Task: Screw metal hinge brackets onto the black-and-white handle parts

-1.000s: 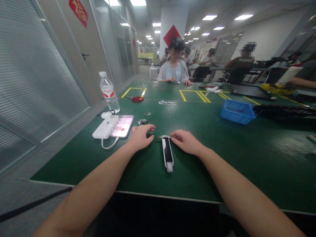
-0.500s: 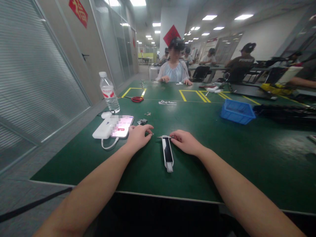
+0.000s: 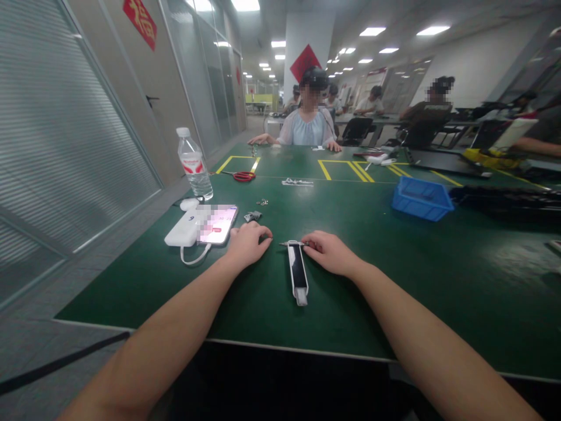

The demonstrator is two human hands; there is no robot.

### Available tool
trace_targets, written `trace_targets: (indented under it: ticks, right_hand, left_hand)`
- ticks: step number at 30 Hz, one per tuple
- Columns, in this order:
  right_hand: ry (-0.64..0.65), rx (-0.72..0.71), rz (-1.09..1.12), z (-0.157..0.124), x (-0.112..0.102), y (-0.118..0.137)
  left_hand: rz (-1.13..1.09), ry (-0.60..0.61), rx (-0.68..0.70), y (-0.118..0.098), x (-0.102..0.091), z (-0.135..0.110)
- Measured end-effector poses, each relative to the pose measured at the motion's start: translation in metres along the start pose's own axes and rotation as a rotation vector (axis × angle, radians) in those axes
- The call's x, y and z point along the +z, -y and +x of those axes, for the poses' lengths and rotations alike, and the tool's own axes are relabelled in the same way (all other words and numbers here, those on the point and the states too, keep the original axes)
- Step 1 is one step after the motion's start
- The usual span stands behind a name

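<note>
The right hand point(image 3: 326, 251) pinches a slim silvery metal rod point(image 3: 284, 243), already across a flat black-and-white strip point(image 3: 298, 266) between the hands. Whether the left hand point(image 3: 249, 245) grips anything is unclear; small shiny metal pieces point(image 3: 262, 202) beyond it lie unattached.

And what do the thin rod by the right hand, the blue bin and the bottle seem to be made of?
Thin rod: probably metal, going by its silvery look, though it is small. Blue bin: likely moulded plastic, fairly smooth, with even colour throughout. Bottle: apparently clear, glossy plastic, see-through with highlights.
</note>
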State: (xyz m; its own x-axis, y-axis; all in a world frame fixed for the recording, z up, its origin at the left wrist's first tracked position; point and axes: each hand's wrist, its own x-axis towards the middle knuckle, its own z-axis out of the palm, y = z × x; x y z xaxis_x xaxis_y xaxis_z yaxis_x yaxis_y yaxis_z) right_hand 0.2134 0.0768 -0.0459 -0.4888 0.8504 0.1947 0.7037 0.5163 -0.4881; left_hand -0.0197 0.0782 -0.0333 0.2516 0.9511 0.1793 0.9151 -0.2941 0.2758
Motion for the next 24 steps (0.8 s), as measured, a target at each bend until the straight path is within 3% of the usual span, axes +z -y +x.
trace_targets:
  ticks: [7,14,21,24]
  right_hand:
    - [-0.004,-0.028,-0.001,0.0,0.001,-0.002]
    - [-0.01,-0.014,0.012,0.0,0.0,-0.002]
    - [-0.204,-0.057,0.072,-0.001,0.001,0.007]
    - [-0.221,-0.108,0.086,-0.003,0.001,0.015]
  left_hand:
    - [-0.01,0.054,-0.044,-0.001,0.001,0.002]
    - [-0.058,-0.001,0.015,-0.002,0.002,0.001]
    - [-0.253,-0.116,0.134,-0.013,-0.004,-0.004]
    - [-0.303,-0.136,0.214,-0.016,-0.003,-0.007]
